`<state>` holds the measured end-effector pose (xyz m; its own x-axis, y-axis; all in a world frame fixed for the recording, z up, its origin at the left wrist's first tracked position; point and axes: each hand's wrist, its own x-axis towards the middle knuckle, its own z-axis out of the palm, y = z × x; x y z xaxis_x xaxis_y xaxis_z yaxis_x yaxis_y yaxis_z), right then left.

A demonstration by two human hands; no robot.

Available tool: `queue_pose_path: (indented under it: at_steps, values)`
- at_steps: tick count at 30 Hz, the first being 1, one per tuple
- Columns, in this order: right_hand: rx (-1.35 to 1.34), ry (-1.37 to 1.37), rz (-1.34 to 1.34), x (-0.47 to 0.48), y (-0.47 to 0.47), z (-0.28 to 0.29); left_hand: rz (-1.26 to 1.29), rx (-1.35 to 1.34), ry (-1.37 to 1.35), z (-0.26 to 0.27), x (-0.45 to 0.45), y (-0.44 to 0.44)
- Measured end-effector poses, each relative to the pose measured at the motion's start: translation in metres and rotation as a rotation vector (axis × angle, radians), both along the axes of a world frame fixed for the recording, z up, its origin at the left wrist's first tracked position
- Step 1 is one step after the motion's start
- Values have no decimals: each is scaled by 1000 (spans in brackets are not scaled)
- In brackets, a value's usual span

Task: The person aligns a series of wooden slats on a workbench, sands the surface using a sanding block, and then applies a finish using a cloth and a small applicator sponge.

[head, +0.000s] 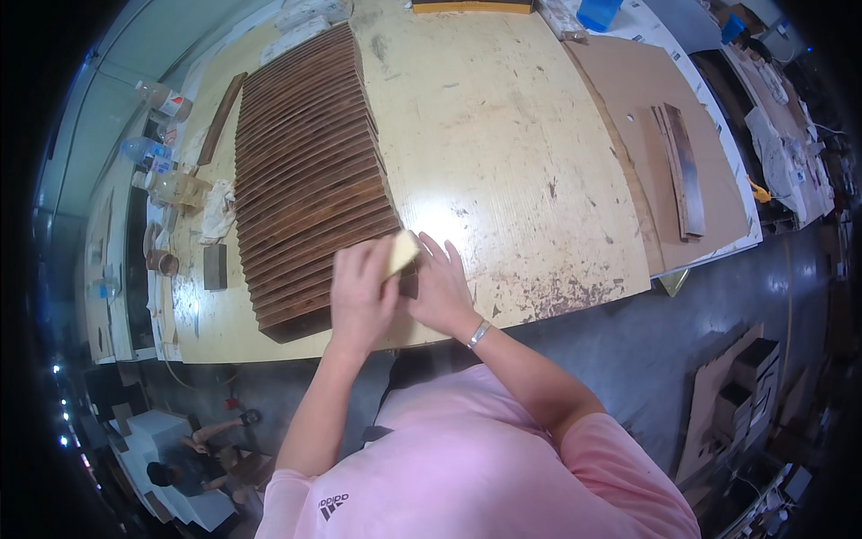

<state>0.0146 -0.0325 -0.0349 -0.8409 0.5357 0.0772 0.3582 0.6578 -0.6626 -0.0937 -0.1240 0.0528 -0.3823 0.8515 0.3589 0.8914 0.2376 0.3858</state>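
My left hand [361, 286] grips a pale yellow sponge-like block [403, 252] against the near right corner of a long row of dark brown wooden slats [310, 168]. Close beside it, my right hand [441, 286] is around the end of a dark wooden slat [409, 281], its thumb on the near side and some fingers extended; part of this grip is hidden. The slats lie side by side across the pale worktable, their upper edges forming ridges. Left of the row are a small grey-brown block [215, 267] and a crumpled whitish cloth [219, 211].
A loose wooden strip [222, 119] and plastic bottles [176, 188] are at the left. On the right, narrow wooden pieces [680, 172] rest on cardboard [630, 74]. A blue container [598, 13] stands farther back. Another person [185, 471] is low at the left, beyond the table.
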Motion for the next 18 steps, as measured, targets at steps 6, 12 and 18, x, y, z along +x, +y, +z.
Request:
queue_pose_path:
  at_steps: [6, 12, 18]
  values:
    - [-45, 57, -25, 3, 2, 6, 184, -105, 114, 0, -45, -66]
    - [224, -7, 12, 2, -2, -6, -26, -39, -2, 0, 9, -7]
    - [-39, 6, -24, 5, 0, 6, 174, -117, 57, -2, -27, -56]
